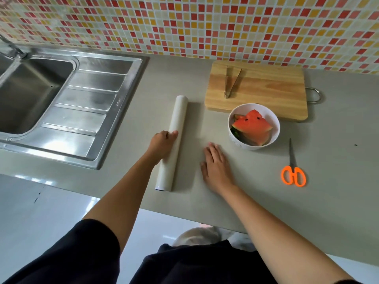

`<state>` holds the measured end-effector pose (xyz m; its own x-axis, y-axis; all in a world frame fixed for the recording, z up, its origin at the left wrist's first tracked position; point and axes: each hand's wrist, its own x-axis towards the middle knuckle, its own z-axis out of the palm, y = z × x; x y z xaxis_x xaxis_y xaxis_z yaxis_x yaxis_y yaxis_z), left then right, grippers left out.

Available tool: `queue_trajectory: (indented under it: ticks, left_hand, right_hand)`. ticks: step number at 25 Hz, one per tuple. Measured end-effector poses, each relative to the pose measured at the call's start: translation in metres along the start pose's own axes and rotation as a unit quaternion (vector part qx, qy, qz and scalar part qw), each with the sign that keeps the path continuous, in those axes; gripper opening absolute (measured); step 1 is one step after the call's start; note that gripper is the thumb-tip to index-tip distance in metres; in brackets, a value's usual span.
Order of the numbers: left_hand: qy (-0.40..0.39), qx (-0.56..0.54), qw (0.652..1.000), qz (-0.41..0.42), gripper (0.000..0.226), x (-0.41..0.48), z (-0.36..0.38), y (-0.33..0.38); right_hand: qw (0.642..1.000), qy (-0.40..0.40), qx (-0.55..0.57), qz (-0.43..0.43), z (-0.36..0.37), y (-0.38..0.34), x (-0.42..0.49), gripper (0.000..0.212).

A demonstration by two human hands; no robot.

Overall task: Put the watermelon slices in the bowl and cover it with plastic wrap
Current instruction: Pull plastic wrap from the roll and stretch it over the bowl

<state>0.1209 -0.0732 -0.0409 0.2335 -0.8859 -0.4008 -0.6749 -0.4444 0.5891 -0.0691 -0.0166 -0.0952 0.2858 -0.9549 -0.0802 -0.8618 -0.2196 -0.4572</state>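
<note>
My left hand (164, 143) curls over the plastic wrap roll (180, 119). My right hand (215, 165) lies flat on the counter (328, 201), holding nothing. Watermelon slices (251, 128) sit in the bowl (274, 128), uncovered. Risk: film clings to itself and bunches.

No text can be read. A small stamped mark sits on the right rim of the sink (123, 93), up and to the left of the fingers (173, 133) of the left hand (162, 144) gripping the plastic wrap roll (180, 111); its letters are too small and blurred.
</note>
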Motion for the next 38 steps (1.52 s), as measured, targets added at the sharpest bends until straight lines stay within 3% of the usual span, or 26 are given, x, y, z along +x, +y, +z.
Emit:
queue_trajectory:
  ticks: [2, 5, 6, 8, 10, 12, 17, 20, 27, 32, 38]
  left_hand:
    - [-0.039, -0.098, 0.994, -0.003, 0.047, -0.001, -0.004, -0.003]
    - [-0.119, -0.288, 0.949, 0.041, 0.038, -0.015, -0.013, 0.002]
    - [-0.145, -0.336, 0.929, 0.061, 0.033, -0.020, -0.016, 0.003]
    - [-0.194, -0.385, 0.897, 0.093, 0.031, -0.030, -0.018, 0.008]
    - [-0.231, -0.383, 0.887, 0.112, 0.031, -0.042, -0.014, 0.018]
    - [-0.248, -0.363, 0.889, 0.129, 0.030, -0.053, -0.009, 0.032]
    - [-0.255, -0.332, 0.893, 0.169, 0.026, -0.065, 0.011, 0.070]
    - [-0.246, -0.305, 0.901, 0.186, 0.031, -0.070, 0.024, 0.080]
    - [-0.206, -0.301, 0.912, 0.186, 0.034, -0.078, 0.046, 0.100]
    - [-0.194, -0.309, 0.915, 0.171, 0.040, -0.082, 0.051, 0.117]
    - [-0.083, -0.266, 0.947, 0.160, 0.055, -0.073, 0.058, 0.146]
  right_hand:
    - [1.000, 0.003, 0.011, -0.003, -0.004, 0.000, 0.001, 0.051]
    - [0.992, 0.034, 0.121, 0.024, -0.018, -0.004, 0.005, 0.046]
    - [0.977, 0.050, 0.201, 0.056, -0.028, -0.007, 0.008, 0.042]
    - [0.913, 0.079, 0.381, 0.119, -0.054, -0.013, 0.019, 0.031]
    - [0.838, 0.098, 0.517, 0.144, -0.086, -0.018, 0.032, 0.020]
    - [0.803, 0.105, 0.569, 0.145, -0.117, -0.021, 0.044, 0.016]
    - [0.780, 0.221, 0.570, 0.135, -0.163, -0.003, 0.054, 0.026]
    - [0.773, 0.297, 0.545, 0.134, -0.176, 0.009, 0.052, 0.009]
    - [0.711, 0.221, 0.653, 0.138, -0.197, 0.031, 0.050, 0.014]
    - [0.750, 0.256, 0.597, 0.124, -0.205, 0.038, 0.047, 0.007]
    - [0.773, 0.237, 0.570, 0.146, -0.212, 0.031, 0.059, 0.014]
